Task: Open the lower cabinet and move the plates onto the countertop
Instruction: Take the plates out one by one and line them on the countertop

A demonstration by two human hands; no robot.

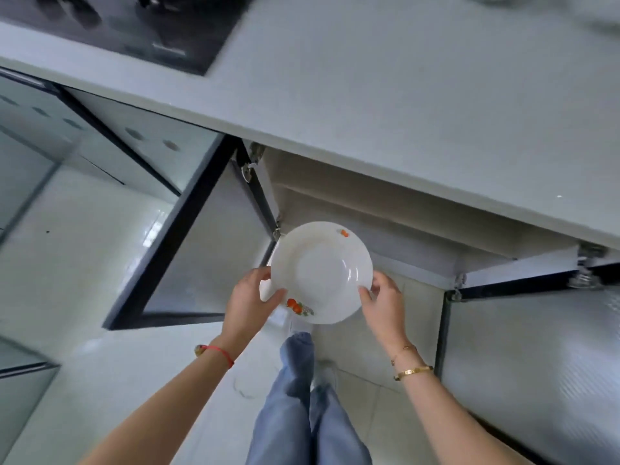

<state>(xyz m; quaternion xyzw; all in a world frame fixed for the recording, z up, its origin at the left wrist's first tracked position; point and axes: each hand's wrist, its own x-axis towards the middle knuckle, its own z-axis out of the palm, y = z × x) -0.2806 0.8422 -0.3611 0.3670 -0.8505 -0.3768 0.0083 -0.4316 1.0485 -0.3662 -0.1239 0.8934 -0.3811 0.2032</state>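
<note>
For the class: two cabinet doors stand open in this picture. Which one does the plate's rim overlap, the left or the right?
The left door, the dark-framed one. The plate, held by the left hand and right hand, overlaps its hinge edge; the right door stands clear of it.

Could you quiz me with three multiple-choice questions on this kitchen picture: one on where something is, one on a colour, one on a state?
1. Where is the white plate?
A. on the countertop
B. held in front of the open cabinet
C. on the floor

2. What colour is the string on the left wrist?
A. red
B. blue
C. green

3. How do the cabinet doors stand?
A. both shut
B. one open
C. both open

Answers:
1 B: the left hand and right hand grip its rim below the countertop.
2 A: the wrist string is red.
3 C: the left door and right door are swung out.
</note>
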